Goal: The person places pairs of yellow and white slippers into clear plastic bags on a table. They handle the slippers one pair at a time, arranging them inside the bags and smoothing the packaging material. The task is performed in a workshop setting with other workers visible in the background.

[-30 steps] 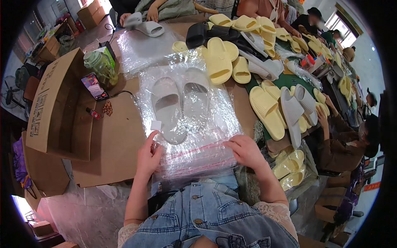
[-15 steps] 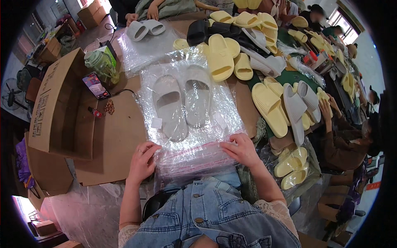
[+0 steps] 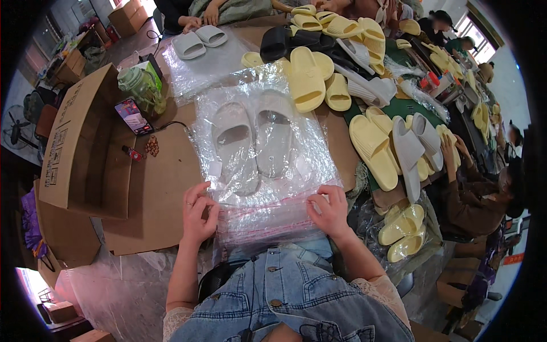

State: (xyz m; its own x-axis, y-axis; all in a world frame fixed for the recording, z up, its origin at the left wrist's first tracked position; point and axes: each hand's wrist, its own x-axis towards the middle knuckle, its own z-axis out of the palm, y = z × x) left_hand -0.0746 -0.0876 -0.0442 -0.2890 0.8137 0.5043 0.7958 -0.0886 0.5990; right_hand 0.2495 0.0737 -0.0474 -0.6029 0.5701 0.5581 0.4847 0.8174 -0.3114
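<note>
A pair of grey slide slippers, the left slipper (image 3: pixel 235 149) and the right slipper (image 3: pixel 274 137), lies flat inside a clear plastic bag (image 3: pixel 310 137), toes away from me. Small pale tags show blurrily through the film on both sides. At the bag's near left corner my left hand (image 3: pixel 198 216) pinches the edge of the film, its index finger bent above the thumb. My right hand (image 3: pixel 329 212) is closed on the near right corner, fingers curled. Beneath lies a stack of clear bags (image 3: pixel 268 225) with pink strips along their near edges.
On the left are an open cardboard box (image 3: pixel 80 154), a phone (image 3: pixel 134 117), a green bottle (image 3: pixel 139 88) and a small red bottle (image 3: pixel 133 153). Yellow slippers (image 3: pixel 373 151) and black ones (image 3: pixel 276 44) pile up on the right. Light grey slippers (image 3: pixel 199 41) lie farther back. Co-workers sit around the table.
The bag's near edge has shifted slightly and its film lies more over the tags. My left hand's fingers have lifted and bent; my right hand has curled more.
</note>
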